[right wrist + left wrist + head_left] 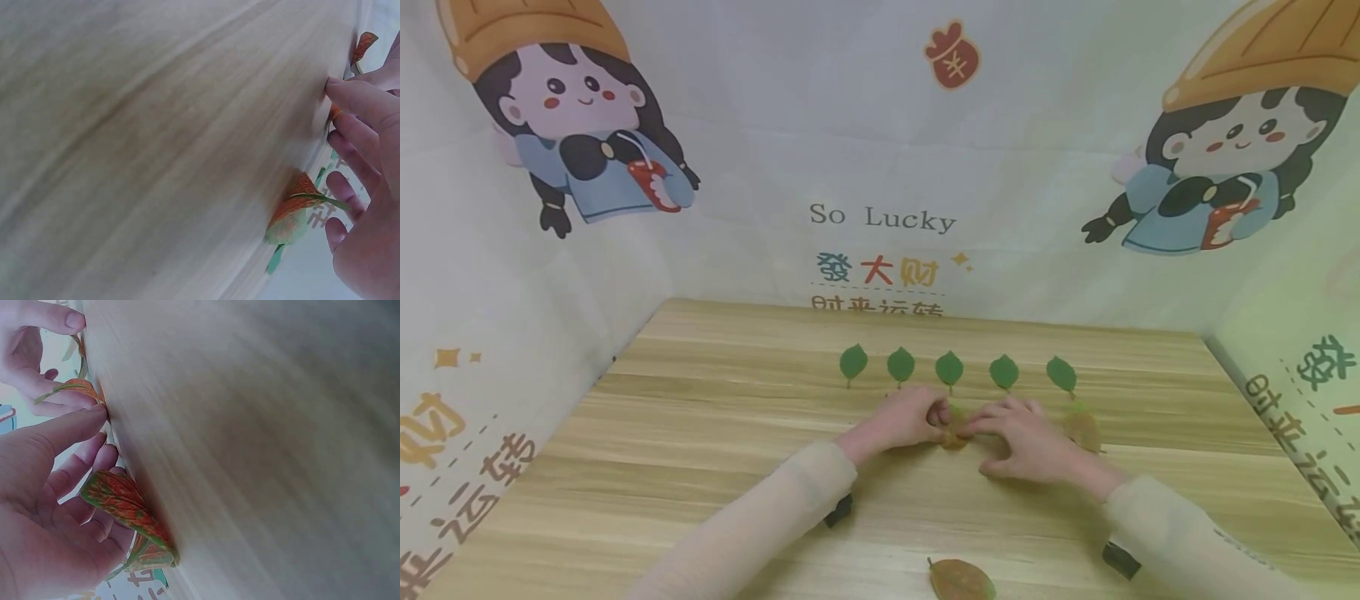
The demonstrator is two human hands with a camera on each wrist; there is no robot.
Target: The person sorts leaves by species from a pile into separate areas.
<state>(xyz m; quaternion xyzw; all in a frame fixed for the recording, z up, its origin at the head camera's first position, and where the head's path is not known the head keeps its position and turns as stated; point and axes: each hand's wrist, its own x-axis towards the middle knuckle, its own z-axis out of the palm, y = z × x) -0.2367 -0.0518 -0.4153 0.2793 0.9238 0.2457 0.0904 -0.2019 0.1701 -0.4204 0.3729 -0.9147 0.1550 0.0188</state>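
Between the two hands lies an orange-green leaf (pixel 955 429) on the wooden table (pixel 760 367). My left hand (pixel 904 419), fingers curled, pinches its left edge. From the other side my right hand (pixel 1026 437) touches it with outstretched fingertips, its thumb spread apart on the wood. Another orange-green leaf (pixel 1084 429) lies just beyond the right wrist. The left wrist view has a curled red-orange leaf (pixel 128 506) beside the left palm; the head view hides it. Farther back runs a row of several green leaves (pixel 950 367).
A reddish-brown leaf (pixel 961 578) lies at the table's near side, between the forearms. A white printed cloth (pixel 760 167) hangs behind the table and along both sides. Dark wrist straps (pixel 1122 560) show under the sleeves.
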